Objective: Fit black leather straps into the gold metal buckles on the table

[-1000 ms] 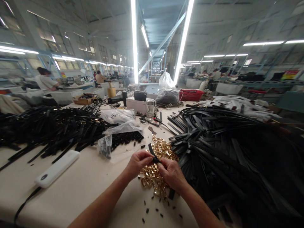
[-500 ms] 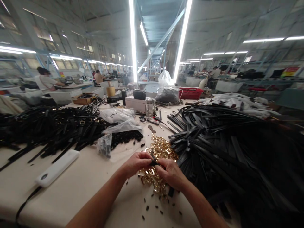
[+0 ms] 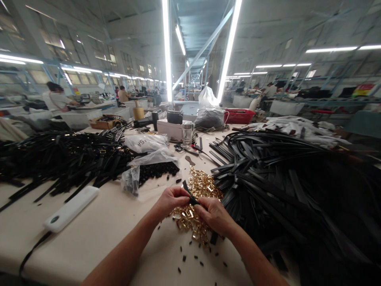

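Observation:
My left hand [image 3: 171, 200] and my right hand [image 3: 213, 215] meet over a heap of gold metal buckles [image 3: 196, 202] on the pale table [image 3: 98, 230]. Both hands pinch a narrow black strap [image 3: 188, 191], whose free end sticks up and to the left between the fingers. The rest of the strap runs under my right hand. Several small black loops [image 3: 195, 258] lie scattered on the table just below the hands.
A large pile of black straps [image 3: 285, 190] fills the right side. Another pile of straps with gold buckles [image 3: 65, 159] lies at left. Plastic bags of black parts [image 3: 149, 169], a white power bank [image 3: 71, 208] with cable, a jar [image 3: 187, 135] and boxes stand behind. A person [image 3: 56, 99] works far left.
The strap's free end, tucked between my fingers half a second ago, sticks up and left again. My hands have stayed over the buckles.

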`<control>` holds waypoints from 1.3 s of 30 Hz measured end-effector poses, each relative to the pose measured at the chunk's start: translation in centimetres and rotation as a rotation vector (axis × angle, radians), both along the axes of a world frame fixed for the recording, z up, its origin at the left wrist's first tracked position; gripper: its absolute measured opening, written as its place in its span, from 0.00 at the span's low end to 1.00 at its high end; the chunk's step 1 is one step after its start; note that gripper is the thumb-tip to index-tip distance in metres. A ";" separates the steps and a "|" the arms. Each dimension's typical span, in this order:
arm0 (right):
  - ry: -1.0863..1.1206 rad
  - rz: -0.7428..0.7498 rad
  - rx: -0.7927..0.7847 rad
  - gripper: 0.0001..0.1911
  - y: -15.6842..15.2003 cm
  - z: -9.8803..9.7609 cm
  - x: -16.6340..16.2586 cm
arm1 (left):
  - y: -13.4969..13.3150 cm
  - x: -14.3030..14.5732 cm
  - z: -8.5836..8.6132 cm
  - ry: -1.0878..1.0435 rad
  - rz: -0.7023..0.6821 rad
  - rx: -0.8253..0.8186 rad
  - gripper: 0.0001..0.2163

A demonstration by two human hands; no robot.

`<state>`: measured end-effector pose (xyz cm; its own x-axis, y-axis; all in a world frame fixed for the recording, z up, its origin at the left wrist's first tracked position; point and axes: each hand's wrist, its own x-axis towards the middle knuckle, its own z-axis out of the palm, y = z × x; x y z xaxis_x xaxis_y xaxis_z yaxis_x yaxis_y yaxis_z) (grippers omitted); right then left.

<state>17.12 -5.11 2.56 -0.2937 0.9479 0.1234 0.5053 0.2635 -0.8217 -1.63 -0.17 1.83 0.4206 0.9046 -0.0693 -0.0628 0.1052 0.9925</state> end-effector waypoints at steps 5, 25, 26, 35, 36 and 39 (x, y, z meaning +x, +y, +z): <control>0.022 -0.050 -0.028 0.14 0.1 -0.3 -0.1 | -0.2 0.0 0.1 -0.036 -0.016 -0.024 0.12; 0.184 0.013 -0.089 0.08 0.5 -0.9 -0.9 | -0.5 1.1 -1.7 0.133 0.049 0.327 0.06; 0.185 0.010 -0.087 0.09 0.5 -0.8 -0.8 | -0.6 1.2 -1.7 0.105 0.044 0.291 0.07; 0.239 -0.096 -0.058 0.16 0.4 -0.5 -0.5 | -0.2 1.1 -1.2 -0.172 0.063 -0.124 0.16; 0.228 -0.084 -0.051 0.16 0.3 -0.5 -0.6 | -0.2 1.1 -1.2 -0.213 0.062 -0.167 0.16; 0.209 -0.036 -0.060 0.16 0.1 -0.6 -0.9 | -0.3 1.1 -1.3 -0.321 0.031 -0.317 0.14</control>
